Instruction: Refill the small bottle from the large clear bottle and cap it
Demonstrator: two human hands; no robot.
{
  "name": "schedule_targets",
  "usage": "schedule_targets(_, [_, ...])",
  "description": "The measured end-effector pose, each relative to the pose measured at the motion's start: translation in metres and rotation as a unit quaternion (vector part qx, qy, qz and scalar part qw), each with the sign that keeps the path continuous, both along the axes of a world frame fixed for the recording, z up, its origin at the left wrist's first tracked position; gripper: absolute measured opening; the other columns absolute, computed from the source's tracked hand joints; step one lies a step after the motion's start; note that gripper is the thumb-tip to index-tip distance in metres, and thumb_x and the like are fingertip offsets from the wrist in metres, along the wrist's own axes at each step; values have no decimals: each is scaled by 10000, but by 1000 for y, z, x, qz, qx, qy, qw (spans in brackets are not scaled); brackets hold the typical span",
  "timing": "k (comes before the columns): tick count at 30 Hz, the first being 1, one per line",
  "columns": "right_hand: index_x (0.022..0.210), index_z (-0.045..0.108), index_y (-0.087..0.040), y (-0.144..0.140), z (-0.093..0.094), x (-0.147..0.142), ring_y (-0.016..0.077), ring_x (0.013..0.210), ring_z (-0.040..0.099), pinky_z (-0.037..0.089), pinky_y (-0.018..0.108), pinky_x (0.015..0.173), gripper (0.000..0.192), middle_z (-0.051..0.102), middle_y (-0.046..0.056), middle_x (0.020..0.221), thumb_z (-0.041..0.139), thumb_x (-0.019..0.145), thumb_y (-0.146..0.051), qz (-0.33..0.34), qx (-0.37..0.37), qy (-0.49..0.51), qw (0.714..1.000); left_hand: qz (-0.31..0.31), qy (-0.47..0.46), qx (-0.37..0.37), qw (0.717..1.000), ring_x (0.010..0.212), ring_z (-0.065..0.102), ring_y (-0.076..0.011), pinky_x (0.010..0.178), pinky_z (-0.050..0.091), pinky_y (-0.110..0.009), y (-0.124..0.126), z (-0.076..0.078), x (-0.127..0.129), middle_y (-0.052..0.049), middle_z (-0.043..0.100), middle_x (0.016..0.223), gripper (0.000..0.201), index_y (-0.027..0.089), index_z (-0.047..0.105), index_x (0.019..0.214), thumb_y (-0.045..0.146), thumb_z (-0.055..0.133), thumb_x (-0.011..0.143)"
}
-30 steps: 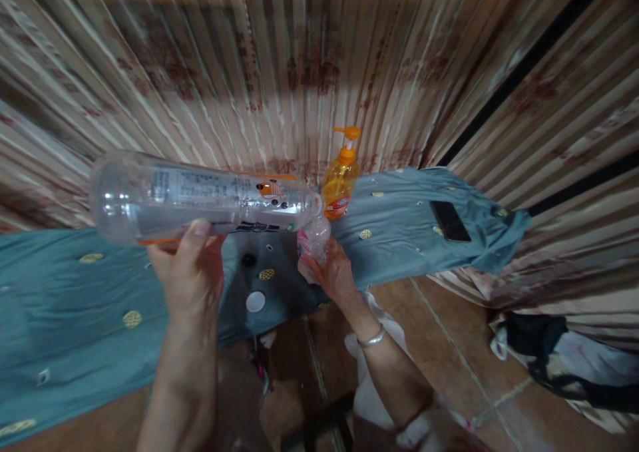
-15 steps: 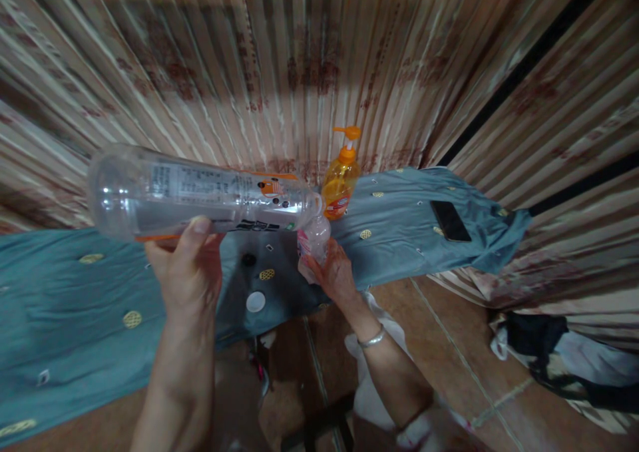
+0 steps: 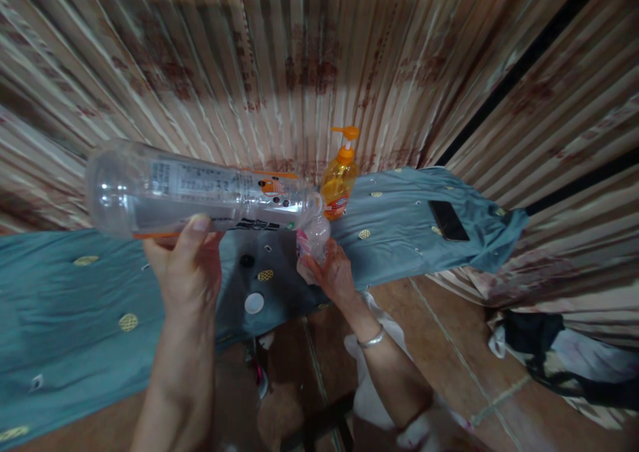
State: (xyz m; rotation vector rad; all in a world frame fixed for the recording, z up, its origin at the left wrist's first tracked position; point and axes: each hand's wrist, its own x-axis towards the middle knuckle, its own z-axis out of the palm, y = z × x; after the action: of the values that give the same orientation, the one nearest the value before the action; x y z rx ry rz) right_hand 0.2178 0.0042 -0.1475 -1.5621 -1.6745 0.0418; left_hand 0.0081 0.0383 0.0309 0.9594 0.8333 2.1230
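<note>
Grips a big clear bottle (image 3: 200,192) with the left hand (image 3: 192,265), thumb pressed along its near side, and clasps a small bottle (image 3: 313,237) in the right hand (image 3: 335,272). Has blue cloth (image 3: 74,319) spreading wide on the left, a white disc (image 3: 254,303) near its front edge between the forearms, a pump bottle (image 3: 339,186) crowding the far side just past both mouths, and a phone (image 3: 448,220) well apart on the right. Holds the big bottle nearly level above the left palm, base leftward, mouth at the small bottle's top, and the small bottle roughly upright, neck above the right fingers. Cannot make out the left fingers behind the plastic, or any contact between the mouths.
</note>
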Motion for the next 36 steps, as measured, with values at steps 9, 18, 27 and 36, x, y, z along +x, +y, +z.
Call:
schedule_targets(9, [1444,585,-91,-1,4,0,393,1104,760,671,581,906,616,766,251,1168,663,1049,-557,5,-21,7,1000,-5,-2,18,1000,625,619,-139,655,629,-325,-2,-2,0,85,553,569,459,219,680,713,349,1042,463])
schedule_targets(18, [1436,566,-78,-3,7,-1,375,1123,756,672,588,937,606,770,249,1195,604,1077,-565,-1,-10,-4,1000,4,2,22,1000,678,666,-199,853,665,-552,-7,-2,0,66,633,675,620,256,771,987,356,1051,443])
schedule_targets(27, [1444,580,-112,-4,11,-1,366,1132,758,676,575,946,578,772,228,1201,678,1052,-525,1,-29,-5,1000,13,4,-2,1000,652,611,-188,774,641,-478,-12,2,3,53,555,564,468,222,591,586,364,1020,462])
schedule_targets(36, [1446,574,-120,-4,11,-1,375,1139,756,672,592,963,580,771,233,1230,700,1039,-513,7,-27,8,1000,13,4,2,1000,654,664,-204,802,671,-496,-13,4,5,53,579,545,450,229,602,588,362,1015,471])
